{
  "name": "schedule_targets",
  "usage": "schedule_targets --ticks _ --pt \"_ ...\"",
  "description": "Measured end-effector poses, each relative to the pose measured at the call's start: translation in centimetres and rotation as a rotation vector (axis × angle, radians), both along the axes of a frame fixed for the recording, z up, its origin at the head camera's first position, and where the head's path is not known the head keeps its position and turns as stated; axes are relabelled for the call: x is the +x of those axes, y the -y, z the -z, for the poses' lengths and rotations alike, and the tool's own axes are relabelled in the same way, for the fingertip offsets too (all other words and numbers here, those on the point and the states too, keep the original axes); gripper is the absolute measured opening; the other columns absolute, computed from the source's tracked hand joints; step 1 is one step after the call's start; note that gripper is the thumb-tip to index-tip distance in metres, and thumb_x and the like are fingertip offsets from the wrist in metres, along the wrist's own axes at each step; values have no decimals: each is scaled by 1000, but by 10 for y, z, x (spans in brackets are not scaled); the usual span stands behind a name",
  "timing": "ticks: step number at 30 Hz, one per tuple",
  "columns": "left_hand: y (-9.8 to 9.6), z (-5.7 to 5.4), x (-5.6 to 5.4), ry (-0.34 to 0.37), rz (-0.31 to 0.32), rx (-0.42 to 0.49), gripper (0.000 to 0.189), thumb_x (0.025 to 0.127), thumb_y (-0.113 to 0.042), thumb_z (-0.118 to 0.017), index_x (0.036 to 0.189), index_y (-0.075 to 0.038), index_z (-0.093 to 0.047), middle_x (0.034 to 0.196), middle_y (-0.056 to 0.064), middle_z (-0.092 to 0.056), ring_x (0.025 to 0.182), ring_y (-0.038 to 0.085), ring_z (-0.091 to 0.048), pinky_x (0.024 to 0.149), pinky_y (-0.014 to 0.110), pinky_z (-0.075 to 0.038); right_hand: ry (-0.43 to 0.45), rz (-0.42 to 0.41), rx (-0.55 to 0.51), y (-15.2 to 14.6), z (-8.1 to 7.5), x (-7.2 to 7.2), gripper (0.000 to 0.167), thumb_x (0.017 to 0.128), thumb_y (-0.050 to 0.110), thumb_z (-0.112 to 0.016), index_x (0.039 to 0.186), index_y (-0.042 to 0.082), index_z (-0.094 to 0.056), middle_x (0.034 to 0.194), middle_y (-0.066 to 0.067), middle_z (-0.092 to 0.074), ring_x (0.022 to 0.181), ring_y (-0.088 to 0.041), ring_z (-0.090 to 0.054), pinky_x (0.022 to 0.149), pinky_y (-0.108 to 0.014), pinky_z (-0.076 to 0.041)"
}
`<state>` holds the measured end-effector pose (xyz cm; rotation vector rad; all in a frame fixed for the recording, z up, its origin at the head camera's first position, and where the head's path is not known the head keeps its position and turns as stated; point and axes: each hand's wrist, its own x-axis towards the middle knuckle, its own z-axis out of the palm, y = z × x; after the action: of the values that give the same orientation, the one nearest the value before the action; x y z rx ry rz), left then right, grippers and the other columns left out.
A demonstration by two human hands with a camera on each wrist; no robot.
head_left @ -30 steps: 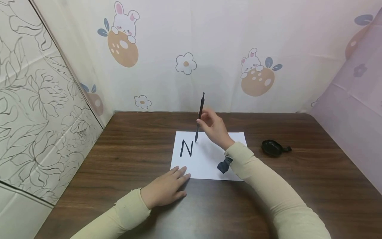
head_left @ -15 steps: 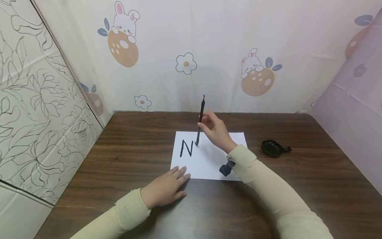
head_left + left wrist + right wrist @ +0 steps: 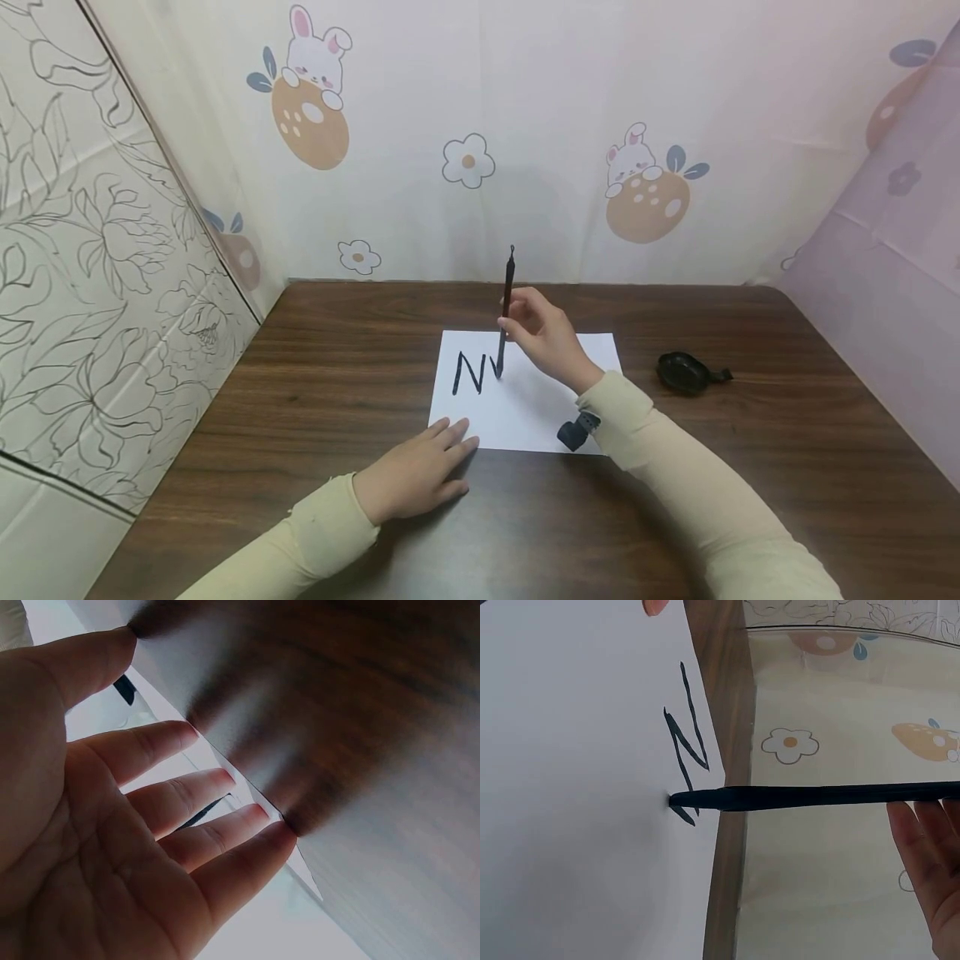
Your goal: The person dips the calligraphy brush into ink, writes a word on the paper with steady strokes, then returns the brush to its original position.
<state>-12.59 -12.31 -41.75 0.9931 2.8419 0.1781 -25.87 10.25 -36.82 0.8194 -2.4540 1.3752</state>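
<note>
My right hand (image 3: 551,337) pinches a dark writing brush (image 3: 507,292) between thumb and fingers, the shaft nearly upright. In the right wrist view the brush tip (image 3: 676,800) touches a white sheet of paper (image 3: 577,750), at the end of a short slanted black stroke (image 3: 684,816). A black letter N (image 3: 469,372) stands just left of that stroke. My left hand (image 3: 416,472) lies with fingers spread, its fingertips on the paper's lower left edge. In the left wrist view those fingers (image 3: 247,862) are straight, with the palm showing.
A small black dish with a short handle (image 3: 684,372) sits on the brown wooden table (image 3: 337,358), right of the paper. Behind the table hangs a curtain (image 3: 555,100) with rabbits and flowers. A flower-patterned panel (image 3: 97,250) closes off the left side.
My right hand has moved down and slightly right with the brush, and a short slanted black stroke now shows beside the N. The left hand has stayed in place.
</note>
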Motion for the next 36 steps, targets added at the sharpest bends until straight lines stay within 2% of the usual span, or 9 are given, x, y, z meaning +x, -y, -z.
schedule_targets --ticks 13,17,24,28,36 --pt "0 2 0 10 0 0 58 95 -39 -61 144 -10 -49 153 15 -42 140 39 -41 115 46 -37 -24 -35 -12 -6 1 8 33 93 10 -66 124 12 -54 98 -8 -64 83 -21 -70 76 -32 -61" --pt "0 1 0 4 0 1 58 95 -38 -61 144 -9 -49 153 15 -42 140 39 -41 115 46 -38 -12 -43 -19 -8 0 9 35 92 7 -67 124 11 -54 98 -9 -65 87 -22 -70 77 -34 -62" --pt "0 0 0 -7 2 0 58 94 -38 -62 143 -9 -50 153 16 -43 139 39 -42 115 46 -38 8 -35 -13 -11 -1 11 35 92 13 -68 125 12 -55 98 -10 -66 92 -23 -70 82 -40 -61" --pt "0 0 0 -13 9 1 58 94 -38 -62 143 -9 -50 152 16 -44 139 39 -42 115 46 -39 15 -36 -12 -12 -1 12 36 92 12 -68 125 10 -54 99 -10 -66 94 -23 -69 81 -39 -61" --pt "-1 -1 0 -3 5 -5 58 94 -38 -62 143 -9 -50 153 16 -43 139 39 -42 114 46 -39 4 -61 -34 -15 -5 10 36 92 10 -67 125 11 -53 98 -9 -64 82 -21 -71 74 -29 -62"
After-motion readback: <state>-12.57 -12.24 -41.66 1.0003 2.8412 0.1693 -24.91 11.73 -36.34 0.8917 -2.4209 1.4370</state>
